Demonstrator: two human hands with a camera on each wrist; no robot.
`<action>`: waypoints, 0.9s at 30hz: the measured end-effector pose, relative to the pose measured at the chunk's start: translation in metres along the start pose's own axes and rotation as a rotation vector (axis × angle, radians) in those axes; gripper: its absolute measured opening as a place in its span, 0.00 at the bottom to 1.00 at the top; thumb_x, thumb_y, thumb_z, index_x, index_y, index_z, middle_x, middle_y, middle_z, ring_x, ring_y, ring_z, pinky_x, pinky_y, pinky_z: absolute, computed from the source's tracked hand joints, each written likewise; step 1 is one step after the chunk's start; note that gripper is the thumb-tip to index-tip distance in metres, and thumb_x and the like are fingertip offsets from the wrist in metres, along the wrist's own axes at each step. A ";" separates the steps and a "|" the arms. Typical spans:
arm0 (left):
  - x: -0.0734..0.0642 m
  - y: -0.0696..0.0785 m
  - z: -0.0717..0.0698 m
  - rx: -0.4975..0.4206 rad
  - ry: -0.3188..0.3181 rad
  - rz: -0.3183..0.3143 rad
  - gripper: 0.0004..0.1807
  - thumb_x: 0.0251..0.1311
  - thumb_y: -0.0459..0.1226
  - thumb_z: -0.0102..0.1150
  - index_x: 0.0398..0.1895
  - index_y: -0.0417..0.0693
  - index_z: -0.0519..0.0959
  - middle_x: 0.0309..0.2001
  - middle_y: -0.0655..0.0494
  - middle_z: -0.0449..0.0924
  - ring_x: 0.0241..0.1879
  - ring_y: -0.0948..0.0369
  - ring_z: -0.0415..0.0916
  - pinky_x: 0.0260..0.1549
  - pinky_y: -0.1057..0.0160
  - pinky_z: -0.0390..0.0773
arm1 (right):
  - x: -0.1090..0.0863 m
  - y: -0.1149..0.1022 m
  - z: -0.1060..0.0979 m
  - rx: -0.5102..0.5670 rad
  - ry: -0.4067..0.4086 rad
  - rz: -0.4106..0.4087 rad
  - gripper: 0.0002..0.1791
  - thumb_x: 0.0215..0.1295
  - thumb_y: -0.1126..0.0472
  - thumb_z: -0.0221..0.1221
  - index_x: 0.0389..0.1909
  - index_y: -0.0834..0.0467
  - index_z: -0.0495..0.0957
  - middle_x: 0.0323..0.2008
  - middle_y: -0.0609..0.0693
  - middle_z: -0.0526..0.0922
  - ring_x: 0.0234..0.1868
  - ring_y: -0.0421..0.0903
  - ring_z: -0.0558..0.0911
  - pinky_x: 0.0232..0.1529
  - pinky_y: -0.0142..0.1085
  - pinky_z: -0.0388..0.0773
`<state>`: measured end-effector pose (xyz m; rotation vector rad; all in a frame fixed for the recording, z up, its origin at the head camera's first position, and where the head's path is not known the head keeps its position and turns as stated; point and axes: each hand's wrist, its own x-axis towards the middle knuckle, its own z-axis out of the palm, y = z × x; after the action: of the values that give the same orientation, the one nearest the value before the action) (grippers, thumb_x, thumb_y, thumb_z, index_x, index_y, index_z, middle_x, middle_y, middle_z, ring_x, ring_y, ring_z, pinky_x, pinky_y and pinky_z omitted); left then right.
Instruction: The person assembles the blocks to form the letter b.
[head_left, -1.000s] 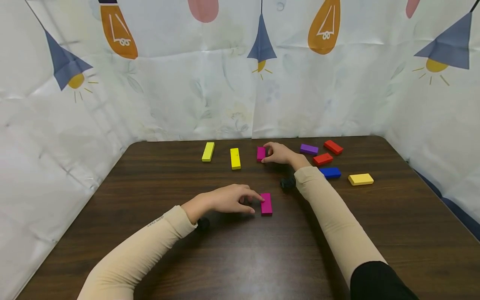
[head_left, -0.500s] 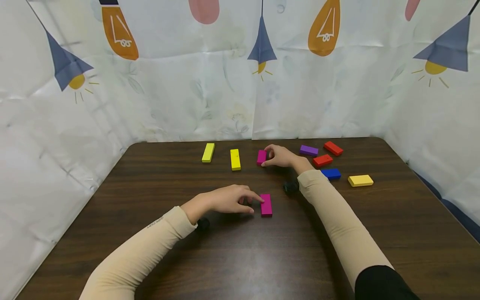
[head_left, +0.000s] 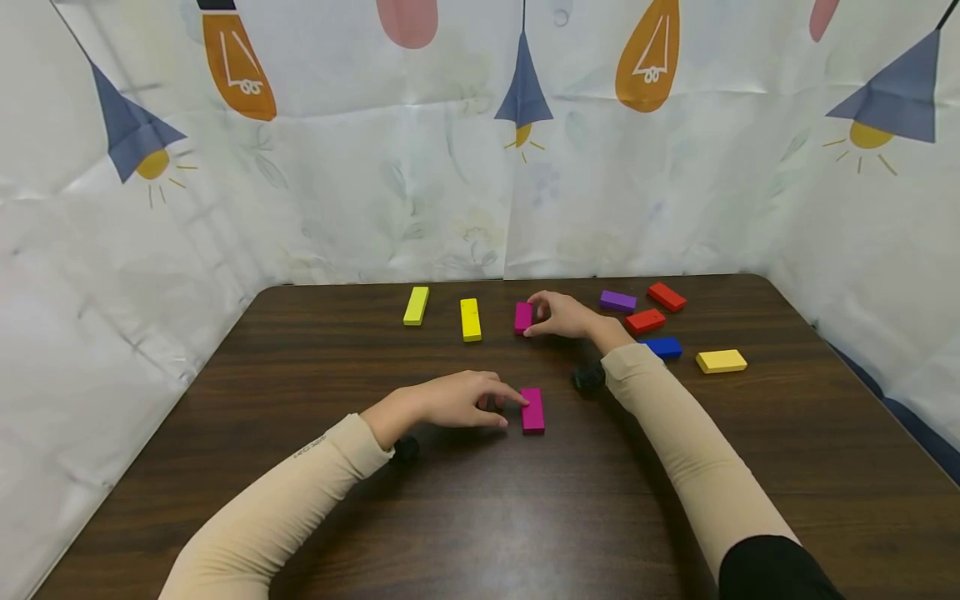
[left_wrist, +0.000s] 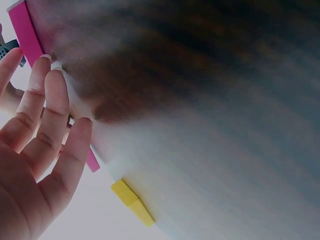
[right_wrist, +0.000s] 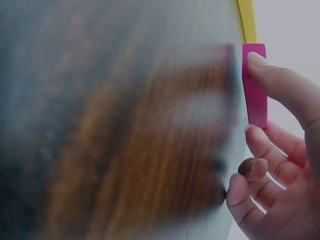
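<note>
In the head view, my left hand (head_left: 461,400) is over the near magenta block (head_left: 532,412), its index fingertip touching the block's left edge. The left wrist view shows that hand's fingers (left_wrist: 57,95) loosely extended, with the same magenta block (left_wrist: 26,32) beyond them. Farther back, my right hand (head_left: 566,317) pinches a second magenta block (head_left: 522,318) that lies on the table. Seen from the right wrist, the thumb (right_wrist: 280,82) presses one end of that block (right_wrist: 256,102), and a fingertip meets the other end.
Two yellow blocks (head_left: 470,320) lie left of the far magenta block on the dark wooden table (head_left: 315,367). To the right are a purple block (head_left: 618,301), two red blocks (head_left: 645,321), a blue block (head_left: 663,347) partly behind the right sleeve, and a pale yellow block (head_left: 722,361).
The right hand and the far magenta block have shifted slightly toward me. My left hand and the near magenta block stay where they were.
</note>
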<state>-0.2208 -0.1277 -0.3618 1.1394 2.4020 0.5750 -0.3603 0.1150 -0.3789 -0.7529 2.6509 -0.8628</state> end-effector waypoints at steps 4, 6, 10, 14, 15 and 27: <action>-0.001 0.000 0.000 0.002 0.002 -0.004 0.24 0.70 0.41 0.64 0.68 0.54 0.78 0.47 0.58 0.76 0.39 0.63 0.71 0.41 0.63 0.74 | -0.003 -0.001 0.000 0.001 -0.004 -0.007 0.39 0.67 0.54 0.69 0.71 0.67 0.65 0.47 0.58 0.75 0.46 0.53 0.72 0.52 0.47 0.69; -0.001 0.001 0.000 0.002 0.003 -0.006 0.24 0.70 0.41 0.64 0.68 0.54 0.78 0.47 0.57 0.76 0.39 0.63 0.71 0.41 0.63 0.74 | -0.004 -0.001 0.001 -0.001 -0.006 -0.008 0.39 0.67 0.54 0.69 0.71 0.67 0.65 0.47 0.58 0.75 0.46 0.53 0.72 0.53 0.47 0.69; -0.002 0.001 0.000 -0.005 0.003 -0.008 0.24 0.70 0.41 0.64 0.68 0.54 0.78 0.48 0.57 0.76 0.39 0.63 0.71 0.41 0.63 0.75 | -0.007 -0.001 0.001 -0.004 -0.011 -0.007 0.39 0.67 0.53 0.69 0.71 0.66 0.65 0.47 0.57 0.75 0.47 0.53 0.72 0.54 0.48 0.69; -0.002 0.002 0.000 -0.007 0.004 -0.007 0.24 0.70 0.41 0.64 0.68 0.54 0.78 0.49 0.57 0.76 0.40 0.63 0.71 0.41 0.63 0.75 | -0.010 -0.003 0.001 -0.002 -0.009 -0.014 0.38 0.67 0.53 0.69 0.70 0.66 0.66 0.47 0.57 0.75 0.48 0.53 0.73 0.55 0.48 0.69; -0.002 0.002 0.000 -0.005 0.005 -0.007 0.24 0.70 0.41 0.64 0.69 0.54 0.78 0.49 0.57 0.76 0.40 0.63 0.71 0.41 0.63 0.75 | -0.011 -0.003 0.001 0.001 -0.009 -0.017 0.38 0.66 0.53 0.69 0.70 0.66 0.66 0.47 0.57 0.75 0.48 0.53 0.73 0.55 0.48 0.69; -0.002 0.001 0.001 0.005 0.000 0.000 0.25 0.70 0.42 0.64 0.70 0.55 0.76 0.48 0.57 0.75 0.41 0.62 0.71 0.42 0.63 0.74 | -0.022 -0.009 0.006 0.011 -0.025 -0.068 0.38 0.66 0.52 0.69 0.69 0.66 0.67 0.46 0.56 0.75 0.36 0.48 0.72 0.41 0.41 0.69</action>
<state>-0.2189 -0.1289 -0.3616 1.1414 2.4052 0.5689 -0.3359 0.1174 -0.3766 -0.8505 2.6103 -0.8792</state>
